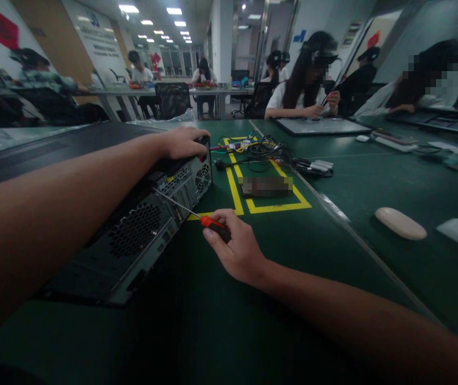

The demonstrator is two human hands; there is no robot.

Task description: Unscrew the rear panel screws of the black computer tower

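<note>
A black desktop computer case (pixel 132 230) lies on its side at the left, its rear panel with vents and ports facing me. My left hand (pixel 183 143) lies over the far top corner of the case, fingers bent around the edge; the fingertips are partly hidden. In my right hand (pixel 234 243) is a screwdriver (pixel 208 220) with an orange and black handle, the fingers closed around it. Its thin metal shaft points up and left, and its tip is at the upper edge of the rear panel.
Yellow tape (pixel 277 206) outlines areas on the green table (pixel 196 299), around a blurred dark object (pixel 266 187). Tangled cables (pixel 269 149) lie behind it. A pale rounded case (pixel 400 223) rests at the right. Opposite, a person (pixel 309 80) works over a flat panel (pixel 320 125).
</note>
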